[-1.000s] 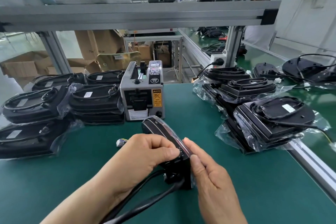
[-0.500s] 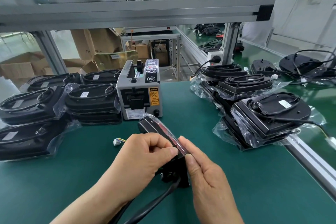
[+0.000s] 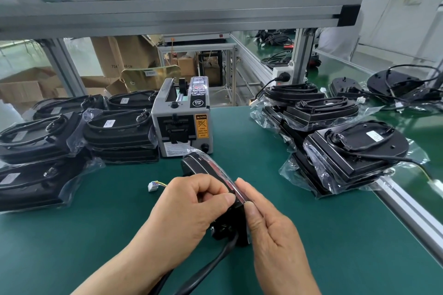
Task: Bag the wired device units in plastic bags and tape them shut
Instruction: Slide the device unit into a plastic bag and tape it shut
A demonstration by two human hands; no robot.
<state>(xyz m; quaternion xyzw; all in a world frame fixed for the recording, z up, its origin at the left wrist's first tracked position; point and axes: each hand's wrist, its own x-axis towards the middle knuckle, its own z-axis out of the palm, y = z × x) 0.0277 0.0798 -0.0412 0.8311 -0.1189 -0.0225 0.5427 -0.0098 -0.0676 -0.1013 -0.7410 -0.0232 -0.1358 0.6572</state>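
Left hand (image 3: 191,201), right hand (image 3: 273,232) pinching one device unit (image 3: 199,163); one tape dispenser (image 3: 182,124)

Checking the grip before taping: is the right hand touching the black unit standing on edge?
Touching. The head view shows the right hand pinching the plastic-covered top edge of the unit; the left hand pinches it opposite.

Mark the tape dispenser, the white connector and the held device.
tape dispenser (image 3: 185,114), head view, grey front face.
white connector (image 3: 152,187), head view, plug body.
held device (image 3: 194,162), head view, far rounded end.
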